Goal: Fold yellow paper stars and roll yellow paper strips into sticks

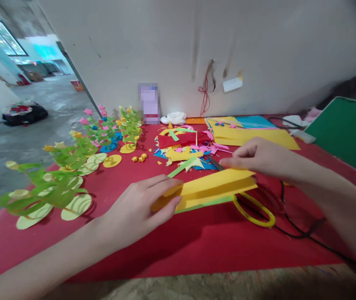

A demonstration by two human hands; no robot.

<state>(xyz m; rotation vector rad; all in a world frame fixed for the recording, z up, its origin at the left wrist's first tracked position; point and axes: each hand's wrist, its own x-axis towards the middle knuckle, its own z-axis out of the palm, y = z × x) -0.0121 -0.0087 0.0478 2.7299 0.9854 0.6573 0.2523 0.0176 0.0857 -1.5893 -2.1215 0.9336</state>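
A folded strip of yellow paper is held above the red table, its layers parted towards the right end. My left hand pinches its left end between thumb and fingers. Over its right end is my right hand, fingers curled and thumb and fingertips at the paper's upper edge. Scissors with yellow and red handles lie partly beneath the paper, their blades mostly covered. A green paper strip shows under the yellow paper's lower edge.
Paper plants with green stems and stars stand along the left. Coloured paper scraps are piled behind my hands, beside small yellow stars. Yellow sheets and a green board are at right. A black cord crosses the red tabletop.
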